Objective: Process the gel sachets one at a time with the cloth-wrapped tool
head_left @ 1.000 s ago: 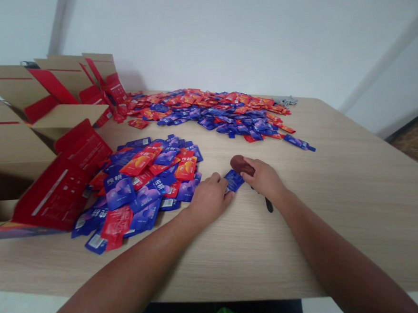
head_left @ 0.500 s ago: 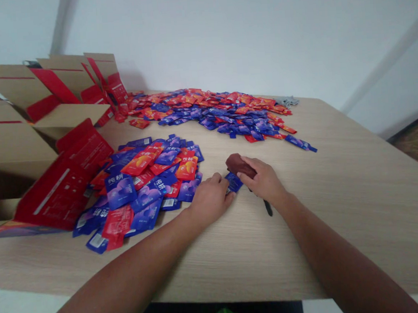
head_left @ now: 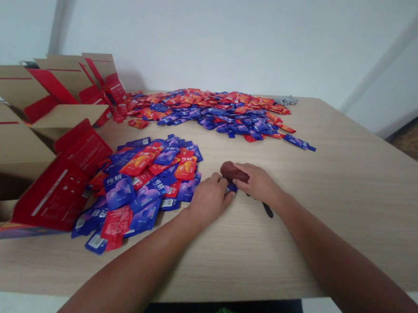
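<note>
My right hand is closed around a brown rounded block, held low over the table. Beneath the block lies a blue sachet, mostly covered now. The fingers of my left hand are curled on the sachet's left side and pin it to the table. Part of a black strip sticks out below my right wrist; the rest of it is hidden, so I cannot tell whether it is joined to the block. Left of my left hand spreads a pile of blue and red sachets.
Open cardboard boxes with red flaps stand on the left. A longer heap of red and blue sachets runs along the wall. One blue sachet lies at its right end, and grey crumpled material sits behind it.
My right hand has moved the brown block slightly left and down, over the blue sachet, covering more of it. My left hand has stayed in nearly the same place.
</note>
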Available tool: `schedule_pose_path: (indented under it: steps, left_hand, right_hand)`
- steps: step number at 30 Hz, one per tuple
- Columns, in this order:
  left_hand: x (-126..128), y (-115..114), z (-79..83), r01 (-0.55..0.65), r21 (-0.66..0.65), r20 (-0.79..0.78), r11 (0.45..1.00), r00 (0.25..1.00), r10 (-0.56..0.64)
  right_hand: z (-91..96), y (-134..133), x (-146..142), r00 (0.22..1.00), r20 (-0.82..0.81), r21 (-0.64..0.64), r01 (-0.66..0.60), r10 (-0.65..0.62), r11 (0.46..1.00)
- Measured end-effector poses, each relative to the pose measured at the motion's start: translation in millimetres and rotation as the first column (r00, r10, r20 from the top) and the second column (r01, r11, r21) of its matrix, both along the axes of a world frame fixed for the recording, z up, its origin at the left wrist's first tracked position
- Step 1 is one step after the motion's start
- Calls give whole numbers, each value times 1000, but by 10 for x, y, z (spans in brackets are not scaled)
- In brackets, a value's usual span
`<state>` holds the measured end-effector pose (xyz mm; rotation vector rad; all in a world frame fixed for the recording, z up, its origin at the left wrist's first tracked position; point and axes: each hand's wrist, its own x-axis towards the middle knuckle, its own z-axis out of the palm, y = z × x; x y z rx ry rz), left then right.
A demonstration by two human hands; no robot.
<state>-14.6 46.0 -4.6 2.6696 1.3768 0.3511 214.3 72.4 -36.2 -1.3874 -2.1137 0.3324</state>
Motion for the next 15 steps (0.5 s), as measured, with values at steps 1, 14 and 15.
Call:
schedule_pose_path:
  steps: [1,14,15]
  left_hand:
    - [0,-2,5,-2,-1,-5,1000,1000,2]
    - [1,-10,19,-14,7,-14,1000,1000,14]
    - [0,-9,17,-14,7,-15,1000,1000,14]
  right_hand:
    - [-5,10,12,1000,6,-5,18,-18,1000]
    - [-20,74,136,961,118,34,248,-250,968]
    - [-13,69,132,958,125,37,256,-259,966]
